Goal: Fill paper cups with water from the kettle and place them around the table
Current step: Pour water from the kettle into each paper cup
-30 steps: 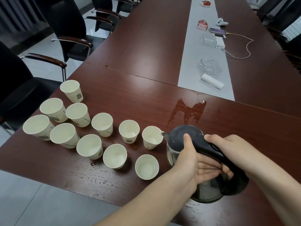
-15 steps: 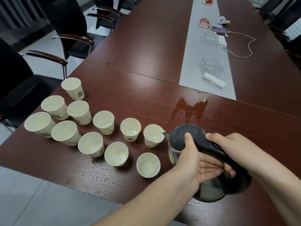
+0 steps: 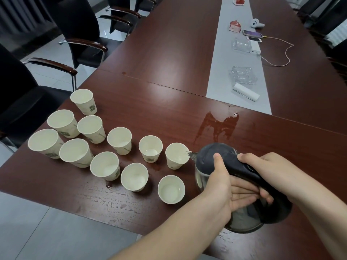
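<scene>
The kettle [image 3: 206,158], black in lid and handle, is held tilted to the left, its spout brought to the rim of the cup at the spout [image 3: 176,156]. The handle is gripped by the right hand [image 3: 272,171]. The body is clasped by the left hand [image 3: 221,184], the thumb pressed on the lid and the fingers laid along the side beneath the handle. Eleven paper cups [image 3: 105,165] are stood upright in a loose cluster left of the kettle. Water is seen in the nearest cup [image 3: 171,188]; the levels in the farther ones cannot be told. A puddle [image 3: 217,126] is spread on the dark wooden table [image 3: 169,53] beyond the kettle. Glass ashtrays [image 3: 244,75], a white roll [image 3: 246,91] and phones [image 3: 252,33] are laid along a grey runner [image 3: 219,72]. Black chairs [image 3: 75,19] are set along the left side
</scene>
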`<state>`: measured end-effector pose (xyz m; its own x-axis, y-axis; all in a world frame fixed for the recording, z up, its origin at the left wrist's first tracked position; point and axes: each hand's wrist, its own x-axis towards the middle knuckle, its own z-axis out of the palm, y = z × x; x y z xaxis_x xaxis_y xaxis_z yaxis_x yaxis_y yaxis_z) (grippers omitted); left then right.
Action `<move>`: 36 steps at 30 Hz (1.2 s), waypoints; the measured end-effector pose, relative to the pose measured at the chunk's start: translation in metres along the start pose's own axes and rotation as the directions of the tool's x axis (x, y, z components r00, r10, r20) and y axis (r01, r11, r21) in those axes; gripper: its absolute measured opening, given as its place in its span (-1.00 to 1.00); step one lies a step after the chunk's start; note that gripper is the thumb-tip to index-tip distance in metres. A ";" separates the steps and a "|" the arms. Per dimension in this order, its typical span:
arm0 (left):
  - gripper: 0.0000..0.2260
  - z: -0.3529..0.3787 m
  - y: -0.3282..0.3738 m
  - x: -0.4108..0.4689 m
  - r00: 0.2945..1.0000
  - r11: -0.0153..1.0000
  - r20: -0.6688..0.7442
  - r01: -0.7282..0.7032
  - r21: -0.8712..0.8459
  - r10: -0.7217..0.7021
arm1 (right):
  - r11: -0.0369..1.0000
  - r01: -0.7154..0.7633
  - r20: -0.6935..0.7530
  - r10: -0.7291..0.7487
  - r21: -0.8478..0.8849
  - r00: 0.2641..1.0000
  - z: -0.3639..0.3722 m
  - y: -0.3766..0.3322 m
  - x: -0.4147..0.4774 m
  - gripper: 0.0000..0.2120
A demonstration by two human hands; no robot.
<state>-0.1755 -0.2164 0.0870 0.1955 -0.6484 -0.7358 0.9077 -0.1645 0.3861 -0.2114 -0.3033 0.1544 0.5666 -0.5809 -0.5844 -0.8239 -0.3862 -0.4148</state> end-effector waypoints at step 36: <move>-0.11 -0.005 -0.002 -0.003 1.000 1.000 0.008 -0.011 -0.013 0.011 | 0.998 -0.010 0.006 0.010 -0.063 1.000 0.002 -0.006 -0.008 -0.41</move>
<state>-0.1760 -0.2106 0.0860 0.2022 -0.6564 -0.7268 0.9104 -0.1476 0.3865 -0.2110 -0.2954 0.1602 0.5582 -0.5807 -0.5926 -0.8287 -0.4249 -0.3642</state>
